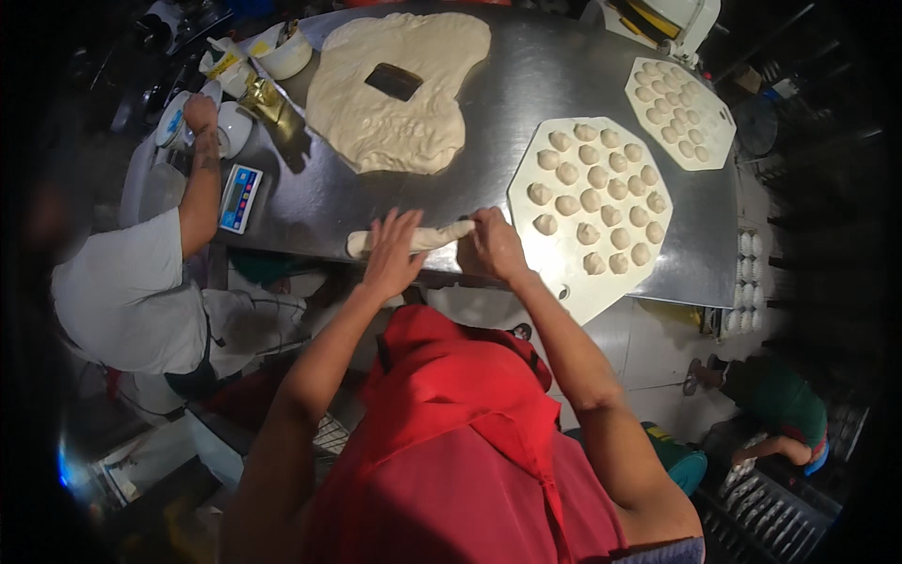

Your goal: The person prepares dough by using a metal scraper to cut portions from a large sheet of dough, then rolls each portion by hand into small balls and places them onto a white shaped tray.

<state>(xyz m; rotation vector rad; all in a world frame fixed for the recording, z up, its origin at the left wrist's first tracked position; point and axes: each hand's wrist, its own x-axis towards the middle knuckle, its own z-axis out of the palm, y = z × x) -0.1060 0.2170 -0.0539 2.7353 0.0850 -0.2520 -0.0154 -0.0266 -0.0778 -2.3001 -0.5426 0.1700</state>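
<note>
A pale dough rope (430, 237) lies along the near edge of the steel table (507, 85). My left hand (393, 249) rests flat across it, fingers stretched and apart. At the rope's right end, my right hand (498, 246) has its fingers curled round the tip. Just right of that hand is a white eight-sided board (587, 299) bearing rows of small dough balls (590, 199). Beyond my hands spreads a large slab of dough (395, 132), with a dark rectangular thing (393, 82) on it that I cannot identify.
A second board (712, 158) of dough balls is at the far right, near a white machine (691, 23). On the left are a digital scale (240, 200), a gold packet (272, 105), a white tub (287, 56) and a co-worker's hand (199, 111). Another person (789, 409) crouches lower right.
</note>
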